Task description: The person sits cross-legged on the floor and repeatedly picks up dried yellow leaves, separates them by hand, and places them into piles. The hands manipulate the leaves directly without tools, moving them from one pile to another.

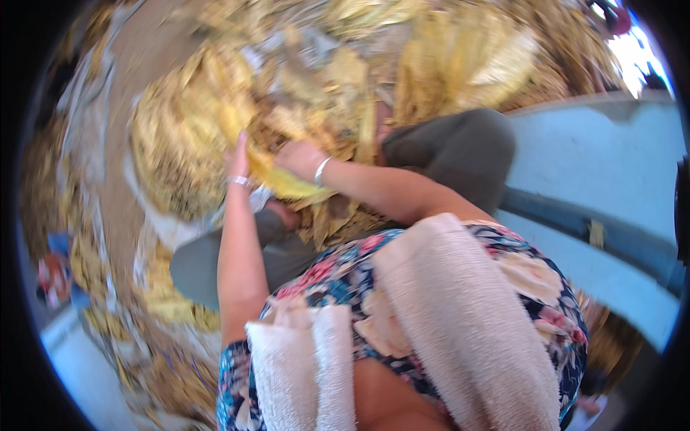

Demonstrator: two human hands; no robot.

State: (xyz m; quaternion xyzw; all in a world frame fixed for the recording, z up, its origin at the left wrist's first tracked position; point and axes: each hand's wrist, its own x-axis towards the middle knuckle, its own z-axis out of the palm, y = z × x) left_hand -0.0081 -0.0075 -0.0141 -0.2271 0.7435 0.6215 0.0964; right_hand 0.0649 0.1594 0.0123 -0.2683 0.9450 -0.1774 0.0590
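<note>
hands at centre frame, both on one yellow leaf (284,179). we read our left hand (238,161) as flat against the leaf's upper-left end, fingers extended upward, a bracelet at the wrist; grip looks released, pressing rather than pinching, though motion blur keeps us from being sure. our right hand (300,158) sits just right of it, knuckles up, fingers curled down onto the same leaf; we read it as clenched on the leaf, fingertips hidden.

leaf lies under and between both hands. its long axis runs from upper left to lower right, the lower end trailing toward the lap (287,251). right hand is nearer the leaf's middle, left hand nearer its top end.

around them: pile of dried leaves (180,129) fills the upper left and upper centre, more leaf bundles (467,57) at upper right. grey trouser knee (460,151) right of centre. white towel (460,316) draped over a floral top (338,276) in the lower half. light blue bench (611,158) at the right edge.
</note>
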